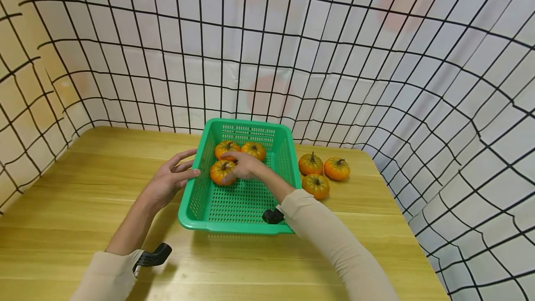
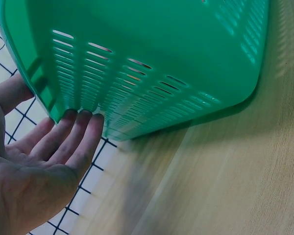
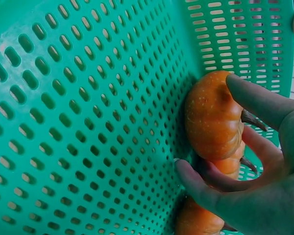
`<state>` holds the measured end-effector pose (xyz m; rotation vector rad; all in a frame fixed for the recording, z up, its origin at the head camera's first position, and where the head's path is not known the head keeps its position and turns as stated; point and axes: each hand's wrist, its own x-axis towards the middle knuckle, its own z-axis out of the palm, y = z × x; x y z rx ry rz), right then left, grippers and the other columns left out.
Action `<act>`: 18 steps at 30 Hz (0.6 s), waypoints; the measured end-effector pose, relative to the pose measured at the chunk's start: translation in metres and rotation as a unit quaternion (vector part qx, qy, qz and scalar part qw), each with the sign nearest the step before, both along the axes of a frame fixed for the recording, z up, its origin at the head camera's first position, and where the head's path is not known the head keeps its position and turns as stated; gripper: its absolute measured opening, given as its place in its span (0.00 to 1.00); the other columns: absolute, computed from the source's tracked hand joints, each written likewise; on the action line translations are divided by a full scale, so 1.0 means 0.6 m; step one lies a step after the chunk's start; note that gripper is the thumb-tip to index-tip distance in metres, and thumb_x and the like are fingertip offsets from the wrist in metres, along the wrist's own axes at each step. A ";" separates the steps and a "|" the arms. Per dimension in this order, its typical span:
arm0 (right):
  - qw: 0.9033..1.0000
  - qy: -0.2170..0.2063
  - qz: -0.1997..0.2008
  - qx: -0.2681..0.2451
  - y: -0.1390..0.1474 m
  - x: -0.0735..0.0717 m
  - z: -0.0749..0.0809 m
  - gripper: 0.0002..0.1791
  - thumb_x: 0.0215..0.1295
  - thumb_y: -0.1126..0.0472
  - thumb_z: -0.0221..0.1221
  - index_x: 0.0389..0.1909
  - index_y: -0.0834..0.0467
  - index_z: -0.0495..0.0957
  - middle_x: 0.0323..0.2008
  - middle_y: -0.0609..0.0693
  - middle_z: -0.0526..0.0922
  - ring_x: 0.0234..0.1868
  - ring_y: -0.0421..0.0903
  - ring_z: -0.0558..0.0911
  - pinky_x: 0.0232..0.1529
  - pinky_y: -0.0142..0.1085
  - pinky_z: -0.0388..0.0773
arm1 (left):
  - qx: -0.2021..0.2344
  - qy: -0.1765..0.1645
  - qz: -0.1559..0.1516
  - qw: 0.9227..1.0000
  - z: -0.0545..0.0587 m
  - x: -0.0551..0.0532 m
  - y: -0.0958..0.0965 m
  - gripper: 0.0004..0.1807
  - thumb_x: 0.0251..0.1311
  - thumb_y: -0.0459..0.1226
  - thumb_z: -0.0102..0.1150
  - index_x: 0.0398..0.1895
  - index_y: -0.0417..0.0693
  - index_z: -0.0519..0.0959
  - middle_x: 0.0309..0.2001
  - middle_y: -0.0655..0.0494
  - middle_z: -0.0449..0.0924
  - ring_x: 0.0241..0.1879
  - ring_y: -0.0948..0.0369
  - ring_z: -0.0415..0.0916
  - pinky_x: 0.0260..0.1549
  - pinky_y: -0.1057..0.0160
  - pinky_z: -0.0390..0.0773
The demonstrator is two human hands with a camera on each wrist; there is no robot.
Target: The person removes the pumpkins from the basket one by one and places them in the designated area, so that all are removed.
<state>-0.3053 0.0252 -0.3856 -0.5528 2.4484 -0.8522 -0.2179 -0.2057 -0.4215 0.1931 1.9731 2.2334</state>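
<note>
A green plastic basket [image 1: 240, 226] with slotted walls stands on the table. My left hand [image 1: 165, 184] holds its left side, the thumb over the rim and the other fingers [image 2: 88, 137] against the outer wall. Inside the basket, my right hand [image 1: 247, 167] reaches over a small orange pumpkin [image 3: 213, 117], with thumb and fingers on opposite sides of it. This pumpkin sits by the left wall. Just behind it are two more pumpkins, a left one [image 1: 227, 149] and a right one [image 1: 253, 150], partly hidden by the hand in the right wrist view.
Three more small pumpkins rest on the wooden table [image 1: 104, 175] outside the basket's right wall: one at the back [image 1: 310, 163], one further right [image 1: 336, 168] and one in front [image 1: 316, 186]. A white grid-patterned curtain [image 1: 267, 50] encloses the table's back and sides.
</note>
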 end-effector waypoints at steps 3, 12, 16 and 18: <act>1.000 -0.002 0.000 0.009 -0.003 0.001 0.000 0.43 0.57 0.57 0.74 0.74 0.40 0.68 0.75 0.53 0.65 0.73 0.56 0.68 0.67 0.53 0.73 | 0.000 0.001 -0.002 1.000 -0.001 0.001 -0.001 0.40 0.68 0.33 0.61 0.80 0.48 0.54 0.75 0.35 0.59 0.58 0.61 0.78 0.53 0.63 0.82; 1.000 -0.005 -0.003 0.013 -0.006 -0.001 -0.001 0.42 0.57 0.57 0.74 0.73 0.39 0.69 0.75 0.52 0.65 0.72 0.56 0.69 0.65 0.53 0.74 | 0.005 -0.001 -0.003 1.000 -0.002 0.000 -0.001 0.40 0.68 0.32 0.61 0.80 0.48 0.53 0.75 0.36 0.59 0.58 0.60 0.79 0.53 0.63 0.82; 1.000 -0.004 -0.006 0.014 -0.006 -0.001 -0.001 0.42 0.57 0.57 0.74 0.73 0.39 0.69 0.76 0.52 0.65 0.72 0.56 0.69 0.65 0.53 0.74 | 0.006 -0.002 -0.004 1.000 -0.003 -0.001 -0.001 0.41 0.68 0.32 0.61 0.79 0.49 0.53 0.75 0.36 0.59 0.58 0.59 0.79 0.53 0.63 0.82; 1.000 0.001 -0.006 0.021 -0.007 0.000 -0.001 0.41 0.58 0.57 0.74 0.73 0.39 0.69 0.76 0.52 0.65 0.72 0.56 0.69 0.65 0.53 0.74 | 0.007 0.000 -0.005 1.000 -0.003 -0.001 -0.002 0.41 0.68 0.33 0.61 0.80 0.49 0.53 0.75 0.36 0.59 0.59 0.59 0.78 0.53 0.62 0.82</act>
